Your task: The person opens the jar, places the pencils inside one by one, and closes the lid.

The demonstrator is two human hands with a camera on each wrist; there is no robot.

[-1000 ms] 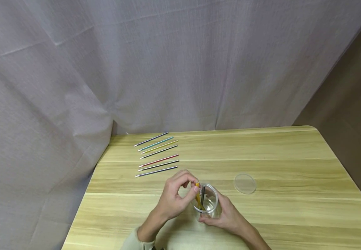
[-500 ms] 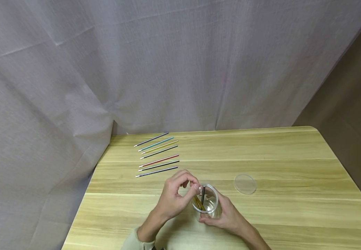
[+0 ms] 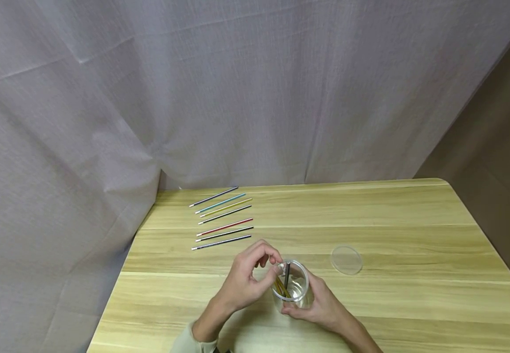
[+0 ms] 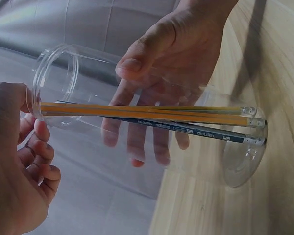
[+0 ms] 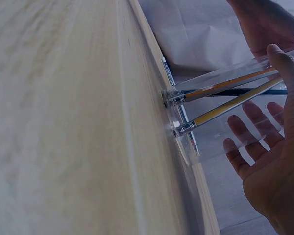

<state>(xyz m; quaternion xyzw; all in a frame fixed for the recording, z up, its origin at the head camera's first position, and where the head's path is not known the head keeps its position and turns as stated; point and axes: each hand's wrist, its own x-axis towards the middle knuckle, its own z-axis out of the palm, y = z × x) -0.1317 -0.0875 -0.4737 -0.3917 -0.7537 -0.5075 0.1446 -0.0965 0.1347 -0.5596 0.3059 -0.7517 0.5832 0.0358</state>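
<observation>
My right hand point(image 3: 323, 306) grips the side of a clear plastic jar point(image 3: 306, 284), thumb on the near side and fingers behind it. Inside lean two yellow pencils point(image 4: 181, 115) and a dark pencil point(image 4: 191, 129), their silver ferrules at the bottom of the jar. At the jar's mouth is my left hand point(image 3: 247, 279), its thumb and forefinger right by the rim with a gap between them. The pencils' upper ends lie just inside the mouth, close to those fingertips. In the left wrist view the other left fingers are loosely curled.
Several pencils, among them a red pencil point(image 3: 224, 227) and a light blue pencil point(image 3: 220, 203), lie in a slanted row at the back left of the wooden table point(image 3: 414, 235). A clear round lid point(image 3: 346, 260) lies right of the jar. Grey curtain point(image 3: 237, 98) hangs behind.
A yellow pencil that my left thumb and forefinger pinched has slid down into the jar and leans there. My left fingertips have parted from it. The right hand stays on the jar.
</observation>
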